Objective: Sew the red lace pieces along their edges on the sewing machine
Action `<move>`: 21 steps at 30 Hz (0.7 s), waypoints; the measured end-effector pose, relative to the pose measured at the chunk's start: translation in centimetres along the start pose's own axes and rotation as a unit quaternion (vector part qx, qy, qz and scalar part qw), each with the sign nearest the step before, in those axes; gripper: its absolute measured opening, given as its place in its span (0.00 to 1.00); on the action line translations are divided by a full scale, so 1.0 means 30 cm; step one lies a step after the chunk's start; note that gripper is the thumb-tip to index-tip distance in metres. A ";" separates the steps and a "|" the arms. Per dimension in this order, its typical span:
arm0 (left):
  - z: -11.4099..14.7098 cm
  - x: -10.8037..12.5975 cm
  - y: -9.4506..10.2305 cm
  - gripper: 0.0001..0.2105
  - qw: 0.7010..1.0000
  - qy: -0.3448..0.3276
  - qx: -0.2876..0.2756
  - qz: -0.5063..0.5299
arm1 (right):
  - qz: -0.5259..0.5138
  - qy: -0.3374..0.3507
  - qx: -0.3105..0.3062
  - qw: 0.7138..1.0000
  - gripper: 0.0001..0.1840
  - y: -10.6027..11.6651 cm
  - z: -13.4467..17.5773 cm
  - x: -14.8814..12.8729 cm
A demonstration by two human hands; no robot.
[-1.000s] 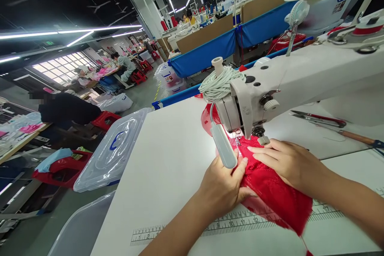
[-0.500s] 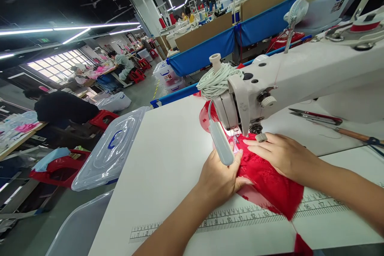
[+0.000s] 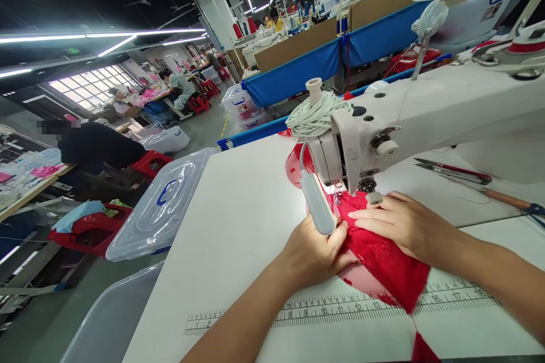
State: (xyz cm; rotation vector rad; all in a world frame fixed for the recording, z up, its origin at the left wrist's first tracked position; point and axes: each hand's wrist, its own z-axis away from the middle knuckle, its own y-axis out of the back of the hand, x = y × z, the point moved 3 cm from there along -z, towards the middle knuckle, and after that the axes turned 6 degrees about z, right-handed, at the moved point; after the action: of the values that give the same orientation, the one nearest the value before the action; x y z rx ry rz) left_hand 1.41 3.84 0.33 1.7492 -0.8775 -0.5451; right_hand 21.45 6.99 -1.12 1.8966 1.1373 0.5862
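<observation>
Red lace fabric (image 3: 383,261), with a sheer pinkish part along its left side, lies under the head of a white sewing machine (image 3: 426,102). Its upper end runs beneath the presser foot (image 3: 338,197) and shows again behind the machine head. My left hand (image 3: 317,249) grips the sheer edge between thumb and fingers, just in front of the foot; a grey lamp (image 3: 317,204) partly covers its fingers. My right hand (image 3: 398,224) rests flat on the red fabric, fingers stretched toward the foot. From the fabric's near corner, a thread leads to another red piece (image 3: 423,349).
Thread snips (image 3: 453,171) and a wooden-handled tool (image 3: 502,197) lie right of the machine. A printed ruler (image 3: 323,313) crosses the white table (image 3: 221,227). Lidded plastic boxes (image 3: 159,204) and a red stool (image 3: 85,235) stand left. Other people sit at work farther off.
The view has shifted slightly. My right hand's fingertips have drawn back a little from the presser foot. My left hand keeps its grip on the fabric edge.
</observation>
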 end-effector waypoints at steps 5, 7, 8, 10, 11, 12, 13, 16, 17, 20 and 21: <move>0.003 -0.007 0.007 0.27 0.998 0.051 -0.027 0.033 | 0.007 -0.011 0.019 1.000 0.28 0.009 -0.008 0.004; 0.006 -0.005 0.007 0.28 0.997 0.057 -0.037 0.040 | 0.003 -0.012 0.023 1.000 0.28 0.009 -0.005 0.005; 0.006 -0.003 0.006 0.28 0.996 0.063 -0.042 0.044 | -0.002 -0.010 0.024 1.000 0.28 0.009 -0.004 0.005; 0.004 0.000 0.005 0.28 0.995 0.077 -0.044 0.048 | -0.014 -0.006 0.029 0.999 0.27 0.007 -0.002 0.004; 0.002 0.001 0.004 0.28 0.995 0.081 -0.040 0.048 | -0.018 -0.005 0.032 0.999 0.27 0.007 -0.004 0.004; 0.000 0.002 0.002 0.28 0.995 0.084 -0.034 0.046 | -0.019 -0.001 0.033 0.999 0.26 0.008 -0.007 0.003; -0.002 0.002 0.001 0.28 0.995 0.087 -0.028 0.044 | -0.018 0.002 0.034 0.999 0.24 0.010 -0.012 0.001; -0.007 -0.002 0.000 0.29 0.996 0.081 -0.008 0.025 | -0.005 0.009 0.031 0.999 0.19 0.025 -0.033 -0.007; -0.008 -0.002 0.002 0.29 0.998 0.064 0.005 0.015 | 0.005 0.007 0.025 1.000 0.17 0.031 -0.039 -0.008; -0.011 -0.009 0.004 0.28 0.998 0.025 0.051 -0.019 | 0.043 0.002 -0.026 0.999 0.16 0.036 -0.052 -0.003; -0.012 -0.011 0.004 0.27 0.998 0.013 0.060 -0.030 | 0.052 0.000 -0.048 0.997 0.15 0.036 -0.053 0.000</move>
State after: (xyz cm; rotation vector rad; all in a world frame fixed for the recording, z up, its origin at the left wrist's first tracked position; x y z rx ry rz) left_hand 1.41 4.29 0.55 1.8929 -0.8564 -0.5177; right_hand 20.82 7.40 0.66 1.8807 0.9970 0.6859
